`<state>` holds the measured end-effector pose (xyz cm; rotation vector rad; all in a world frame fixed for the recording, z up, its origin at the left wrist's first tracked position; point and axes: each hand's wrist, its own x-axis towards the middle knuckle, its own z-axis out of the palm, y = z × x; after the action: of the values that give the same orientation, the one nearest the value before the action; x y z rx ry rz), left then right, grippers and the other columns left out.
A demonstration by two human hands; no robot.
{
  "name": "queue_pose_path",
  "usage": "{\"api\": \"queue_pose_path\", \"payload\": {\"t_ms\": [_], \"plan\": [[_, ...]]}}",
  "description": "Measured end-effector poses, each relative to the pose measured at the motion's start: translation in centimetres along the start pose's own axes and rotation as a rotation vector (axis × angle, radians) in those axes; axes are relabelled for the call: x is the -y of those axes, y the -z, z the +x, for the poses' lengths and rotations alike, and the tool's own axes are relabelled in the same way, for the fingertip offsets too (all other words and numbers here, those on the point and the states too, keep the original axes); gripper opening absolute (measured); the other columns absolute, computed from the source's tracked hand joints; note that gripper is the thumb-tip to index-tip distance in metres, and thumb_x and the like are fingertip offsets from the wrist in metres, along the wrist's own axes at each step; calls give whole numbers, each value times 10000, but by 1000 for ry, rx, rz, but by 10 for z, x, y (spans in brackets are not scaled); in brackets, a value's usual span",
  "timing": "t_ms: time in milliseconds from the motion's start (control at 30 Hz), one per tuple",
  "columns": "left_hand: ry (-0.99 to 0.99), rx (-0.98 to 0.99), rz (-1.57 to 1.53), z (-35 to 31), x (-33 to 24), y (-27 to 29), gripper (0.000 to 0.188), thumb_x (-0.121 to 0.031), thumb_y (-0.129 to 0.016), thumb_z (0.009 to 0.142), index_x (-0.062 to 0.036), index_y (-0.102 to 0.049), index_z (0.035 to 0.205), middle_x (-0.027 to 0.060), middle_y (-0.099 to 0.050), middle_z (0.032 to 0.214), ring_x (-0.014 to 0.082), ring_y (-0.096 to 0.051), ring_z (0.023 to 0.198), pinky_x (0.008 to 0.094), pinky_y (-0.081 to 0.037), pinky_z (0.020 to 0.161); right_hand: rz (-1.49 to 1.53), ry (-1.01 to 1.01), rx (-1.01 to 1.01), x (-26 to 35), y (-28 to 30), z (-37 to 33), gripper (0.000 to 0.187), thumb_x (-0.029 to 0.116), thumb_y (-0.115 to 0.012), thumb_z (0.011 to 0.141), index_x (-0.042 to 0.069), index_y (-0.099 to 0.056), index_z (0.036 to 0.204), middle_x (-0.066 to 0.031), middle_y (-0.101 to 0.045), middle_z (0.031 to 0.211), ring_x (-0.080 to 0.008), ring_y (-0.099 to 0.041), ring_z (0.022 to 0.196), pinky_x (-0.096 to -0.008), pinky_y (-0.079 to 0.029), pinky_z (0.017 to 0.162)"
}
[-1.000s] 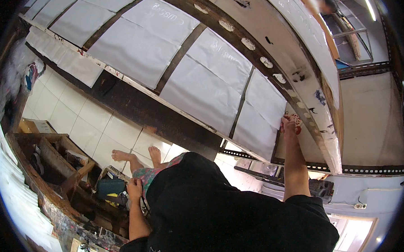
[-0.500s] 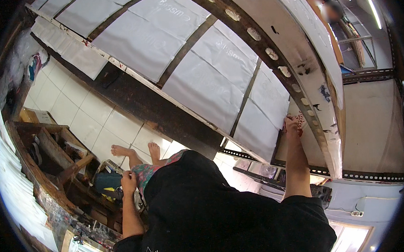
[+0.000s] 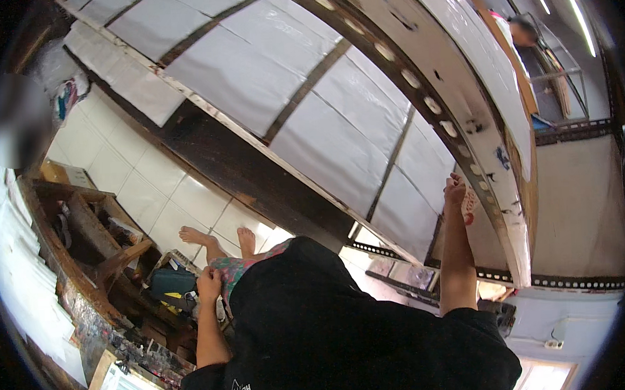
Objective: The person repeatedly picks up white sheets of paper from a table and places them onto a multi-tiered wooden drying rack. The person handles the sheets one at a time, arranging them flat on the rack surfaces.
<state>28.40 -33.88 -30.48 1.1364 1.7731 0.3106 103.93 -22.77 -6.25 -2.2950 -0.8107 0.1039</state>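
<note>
Since the earlier frames the right hand (image 3: 456, 189) has barely shifted along the long pale wooden frame rail with a row of round holes (image 3: 419, 86), while the left hand (image 3: 209, 282) sits a touch lower against the patterned shorts; the whole view has tilted slightly, so the person's head has moved more than either hand. The work at the rail looks held in place rather than advanced.

Head view: the right arm reaches up and its fingers rest on the lower face of the rail, close to the rail's near end, touching the wood beside a small red and white mark; whether they pinch anything I cannot tell. The left hand is loosely curled at the thigh, gripping nothing visible, just above a dark teal box (image 3: 171, 280) on the cluttered wooden rack (image 3: 99, 253).

White sheets stretched in dark wooden frames (image 3: 324, 132) fill the long worktop beyond the rail, edge to edge. Open room lies on the white tiled floor (image 3: 152, 188) around the bare feet (image 3: 217, 237); the rack crowds the left side, and the rail's edge hems the right arm closely.
</note>
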Motion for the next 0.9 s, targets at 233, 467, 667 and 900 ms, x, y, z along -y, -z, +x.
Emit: {"api": "queue_pose_path", "payload": {"t_ms": [233,467,667,900], "plan": [[-97,-234,-72,3,-49,45,323,-273,-616,868,-12,-669,1051,257,-680,892,424,-665,871,486,-518,785,510,188,406,240,-107,-114,250,132,-562,944,55,-585,1181,32,-517,852,-27,-395,612,-195,-310,495],[-213,-466,-116,14,-93,122,311,-277,-617,899,-21,-667,1068,208,-696,927,381,-676,864,460,-527,795,549,490,965,402,-209,-265,248,149,-581,962,31,-577,1179,18,-533,834,-42,-422,625,-210,-357,533],[-256,-737,-281,7,-115,214,272,-235,-643,890,-26,-657,1062,157,-659,851,325,-655,767,426,-524,722,480,516,1472,460,-280,-397,162,95,-595,955,57,-600,1113,33,-539,805,-46,-453,621,-208,-379,539],[-203,-1080,-352,-1,-93,334,226,-204,-645,894,-21,-659,1026,151,-627,885,284,-649,762,389,-523,685,370,552,1820,478,-333,-492,132,92,-591,959,41,-597,1080,18,-555,779,-52,-474,577,-208,-383,506]]}}
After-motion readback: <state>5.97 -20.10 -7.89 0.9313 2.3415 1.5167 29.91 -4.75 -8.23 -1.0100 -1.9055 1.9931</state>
